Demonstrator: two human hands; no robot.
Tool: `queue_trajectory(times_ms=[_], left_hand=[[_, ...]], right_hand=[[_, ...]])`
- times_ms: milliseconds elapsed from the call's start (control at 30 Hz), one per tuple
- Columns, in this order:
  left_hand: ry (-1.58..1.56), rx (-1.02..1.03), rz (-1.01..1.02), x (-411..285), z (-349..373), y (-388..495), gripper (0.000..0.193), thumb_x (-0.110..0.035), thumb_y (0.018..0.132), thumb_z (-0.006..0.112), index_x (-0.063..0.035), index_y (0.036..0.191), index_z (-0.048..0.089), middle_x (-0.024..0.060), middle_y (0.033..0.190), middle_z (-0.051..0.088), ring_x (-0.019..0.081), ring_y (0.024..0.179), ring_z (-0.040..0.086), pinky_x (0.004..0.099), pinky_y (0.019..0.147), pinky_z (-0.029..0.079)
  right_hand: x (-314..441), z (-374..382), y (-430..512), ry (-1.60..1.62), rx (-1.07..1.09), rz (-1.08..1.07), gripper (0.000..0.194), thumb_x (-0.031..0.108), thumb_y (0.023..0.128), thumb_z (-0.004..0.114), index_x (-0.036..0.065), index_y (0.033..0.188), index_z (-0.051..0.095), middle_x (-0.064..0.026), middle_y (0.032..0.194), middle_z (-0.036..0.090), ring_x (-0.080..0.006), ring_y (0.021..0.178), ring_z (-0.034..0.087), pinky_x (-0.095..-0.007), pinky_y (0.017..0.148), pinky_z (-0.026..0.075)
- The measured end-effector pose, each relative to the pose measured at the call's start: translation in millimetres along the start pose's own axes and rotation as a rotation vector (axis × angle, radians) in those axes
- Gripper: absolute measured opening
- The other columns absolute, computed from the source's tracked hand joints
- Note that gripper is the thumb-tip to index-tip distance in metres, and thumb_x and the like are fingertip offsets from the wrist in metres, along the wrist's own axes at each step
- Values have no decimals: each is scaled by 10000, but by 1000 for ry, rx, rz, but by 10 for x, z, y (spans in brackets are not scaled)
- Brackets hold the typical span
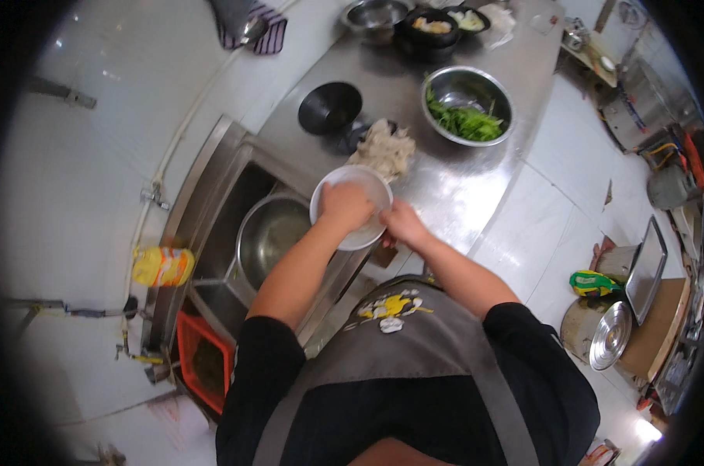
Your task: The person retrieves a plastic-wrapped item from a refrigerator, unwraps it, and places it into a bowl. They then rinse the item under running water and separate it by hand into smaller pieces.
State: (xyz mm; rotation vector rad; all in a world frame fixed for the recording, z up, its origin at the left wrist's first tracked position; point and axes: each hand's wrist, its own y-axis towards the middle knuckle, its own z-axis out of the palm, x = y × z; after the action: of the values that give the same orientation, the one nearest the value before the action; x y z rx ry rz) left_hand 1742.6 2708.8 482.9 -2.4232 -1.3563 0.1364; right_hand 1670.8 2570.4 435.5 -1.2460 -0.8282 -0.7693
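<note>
A white bowl (356, 240) is tilted over the edge between the sink and the steel counter. My right hand (405, 223) grips its rim on the right side. Inside the bowl is my left hand (346, 205), its fingers turned down and partly hidden, so I cannot tell whether they hold anything. Just beyond the bowl lies a crumpled beige cloth (385, 148) on the counter. Below my left forearm, a large round metal pot (270, 233) sits in the sink basin.
The steel counter (462, 192) bears a black bowl (330, 108), a steel bowl (433, 87) of leafy greens (467, 123) and stacked black bowls (427, 43) with food. A yellow bottle (164, 267) stands on the sink's left edge, near an orange basket (183, 343). Lidded pots (582, 332) stand at right.
</note>
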Motion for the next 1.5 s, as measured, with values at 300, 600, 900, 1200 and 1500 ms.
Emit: queue_trajectory(times_ms=[300, 600, 900, 1200, 1500], left_hand=[[-893, -587, 71, 345, 179, -166, 212, -134, 812, 644, -42, 997, 598, 103, 819, 658, 239, 774, 662, 391, 631, 514], [-1878, -251, -282, 411, 134, -272, 174, -106, 882, 628, -80, 1049, 585, 58, 951, 629, 131, 612, 569, 235, 467, 390], [-2037, -205, -426, 377, 97, -205, 443, -431, 975, 543, -146, 663, 410, -24, 557, 385, 75, 408, 340, 222, 356, 200], [-1803, -419, -414, 266, 294, -70, 520, -458, 996, 482, -176, 588, 327, -47, 505, 317, 65, 379, 242, 248, 345, 172], [-311, -413, 43, 137, 270, -233, 279, -279, 817, 670, -87, 1007, 606, 140, 1130, 575, 340, 1075, 531, 474, 877, 420]], right_hand=[[-68, -20, 44, 5, 6, -78, 300, 105, 866, 451, -73, 1102, 502, -142, 650, 625, -228, 460, 625, -361, 390, 504], [-19, -6, 32, -35, -40, -62, 270, 122, 846, 457, -41, 1040, 550, -134, 653, 631, -208, 443, 604, -330, 384, 487], [39, -22, -37, -54, -15, -112, 294, 124, 847, 447, -51, 1066, 535, -149, 614, 618, -231, 455, 625, -358, 391, 491], [62, -16, -78, -48, -14, -111, 281, 124, 843, 437, -49, 1033, 550, -160, 592, 613, -250, 452, 628, -367, 396, 498], [36, -40, -22, -109, -1, -63, 298, 164, 844, 456, -25, 1051, 556, -137, 606, 627, -222, 461, 629, -341, 381, 482]])
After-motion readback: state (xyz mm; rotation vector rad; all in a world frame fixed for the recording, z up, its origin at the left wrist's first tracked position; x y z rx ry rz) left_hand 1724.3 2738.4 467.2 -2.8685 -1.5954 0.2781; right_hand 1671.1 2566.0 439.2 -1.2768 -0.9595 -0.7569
